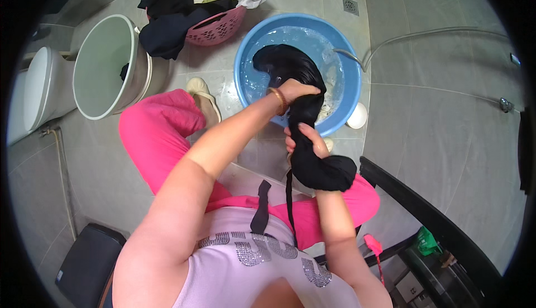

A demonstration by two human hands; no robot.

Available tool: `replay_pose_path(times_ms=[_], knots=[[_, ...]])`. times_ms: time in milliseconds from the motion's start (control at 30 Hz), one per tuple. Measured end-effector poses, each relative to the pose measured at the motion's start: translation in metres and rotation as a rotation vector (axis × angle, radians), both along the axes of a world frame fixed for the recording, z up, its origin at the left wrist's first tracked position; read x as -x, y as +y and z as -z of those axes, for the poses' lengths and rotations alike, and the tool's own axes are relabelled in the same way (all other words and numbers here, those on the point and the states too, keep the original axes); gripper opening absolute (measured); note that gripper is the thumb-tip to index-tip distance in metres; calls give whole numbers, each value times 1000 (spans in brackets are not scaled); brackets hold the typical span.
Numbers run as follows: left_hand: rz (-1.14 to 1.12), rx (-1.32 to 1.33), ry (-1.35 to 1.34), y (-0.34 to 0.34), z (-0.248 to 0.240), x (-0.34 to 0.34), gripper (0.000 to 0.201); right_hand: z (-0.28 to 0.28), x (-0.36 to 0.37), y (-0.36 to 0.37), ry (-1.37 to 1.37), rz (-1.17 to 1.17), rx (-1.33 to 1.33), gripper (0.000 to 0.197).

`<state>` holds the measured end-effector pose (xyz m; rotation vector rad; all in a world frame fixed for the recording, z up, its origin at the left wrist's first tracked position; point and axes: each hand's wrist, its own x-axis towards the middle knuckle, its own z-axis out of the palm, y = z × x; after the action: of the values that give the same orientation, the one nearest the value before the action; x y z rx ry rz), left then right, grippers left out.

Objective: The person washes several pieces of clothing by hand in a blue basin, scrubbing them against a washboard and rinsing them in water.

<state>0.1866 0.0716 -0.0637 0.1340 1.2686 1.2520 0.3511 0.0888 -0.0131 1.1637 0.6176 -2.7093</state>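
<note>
A long black wet garment is bunched lengthwise between my two hands. My left hand is closed around its middle, over the near part of a blue basin. Closer to my body, my right hand grips the same cloth, its fingers wrapped round it. The far part of the garment lies in the sudsy water in the basin. Its near end droops over my right wrist, and a thin black strap hangs from it toward my lap. Pale cloth shows in the water at the basin's right.
A pink basket heaped with clothes stands beyond, left of the basin. Farther left are a large pale bucket and a toilet. A grey hose runs from the right wall into the basin. A white bowl sits by the basin.
</note>
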Motion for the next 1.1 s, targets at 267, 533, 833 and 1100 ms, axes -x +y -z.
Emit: replay_pose_path(times_ms=[267, 533, 833, 1100], knots=[[748, 520, 968, 3, 100, -18, 48, 102, 14, -9, -108, -433, -427, 28], [1077, 383, 810, -2, 66, -5, 87, 75, 16, -29, -7, 198, 128, 36], [-63, -698, -1037, -97, 93, -3, 71, 47, 58, -18, 578, 539, 857, 64], [-474, -406, -909, -40, 34, -28, 53, 20, 27, -40, 675, 500, 823, 54]])
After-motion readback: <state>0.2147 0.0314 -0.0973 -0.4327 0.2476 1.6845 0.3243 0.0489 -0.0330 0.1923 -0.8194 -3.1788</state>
